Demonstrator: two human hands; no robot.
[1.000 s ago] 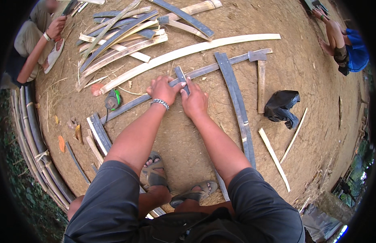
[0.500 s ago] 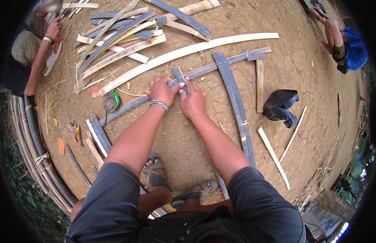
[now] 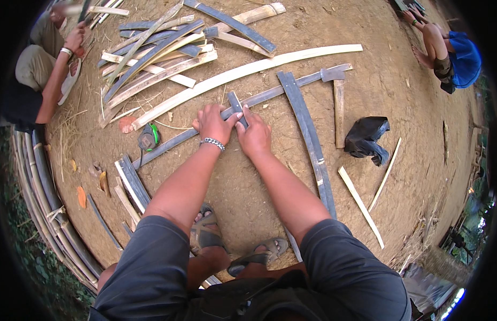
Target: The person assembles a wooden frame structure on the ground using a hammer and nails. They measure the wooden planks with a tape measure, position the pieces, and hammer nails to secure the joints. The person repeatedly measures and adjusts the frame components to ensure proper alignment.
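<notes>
A short dark bamboo piece (image 3: 234,99) lies crosswise over a long grey-black bamboo strip (image 3: 179,139) on the ground. My left hand (image 3: 214,123), a chain bracelet at its wrist, has its thumb pressed against the short piece and its fingers over the long strip. From the other side, my right hand (image 3: 255,135) pinches the short piece between thumb and fingers. Its lower end is hidden by my hands. Crossing the long strip farther right is a wide dark bamboo slat (image 3: 307,134). A hatchet (image 3: 338,109) with a wooden handle rests with its head against the strip's far end.
A green and black tape measure (image 3: 149,137) sits left of my hands. Beyond are a long pale bamboo strip (image 3: 248,69) and a pile of split bamboo (image 3: 152,59). A black plastic bag (image 3: 367,138) lies right. Co-workers crouch at upper left and upper right.
My hands keep their grip on the short bamboo piece, with hardly any movement. The view has shifted slightly. At upper left, the co-worker's dark tool shows more upright.
</notes>
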